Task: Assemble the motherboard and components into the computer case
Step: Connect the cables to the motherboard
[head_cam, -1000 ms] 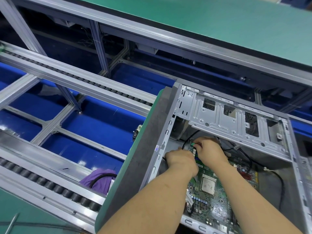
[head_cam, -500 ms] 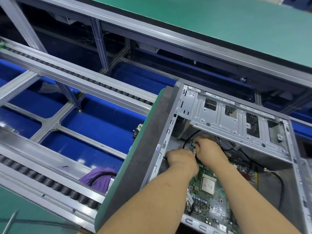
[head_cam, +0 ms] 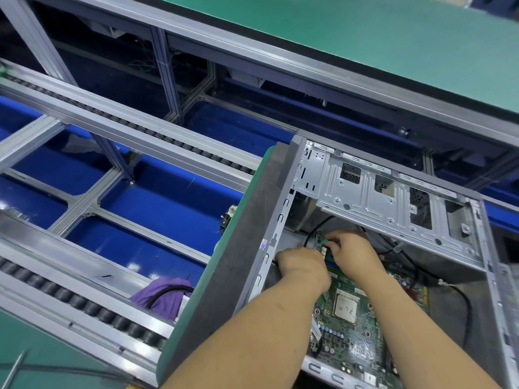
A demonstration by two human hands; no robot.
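Inside the case (head_cam: 280, 220), the motherboard (head_cam: 354, 329) lies flat on the floor, under the metal drive bracket (head_cam: 393, 197). At the far corner of the motherboard, the right hand (head_cam: 354, 254) pinches a small green connector (head_cam: 325, 242) with curled fingers, while the left hand (head_cam: 302, 266) rests with bent fingers just beside it; whether it holds something I cannot tell. The motherboard looks stiff but fragile, so I think it is better held by its edges, and the connector by its plastic body, not by the thin cable (head_cam: 309, 237).
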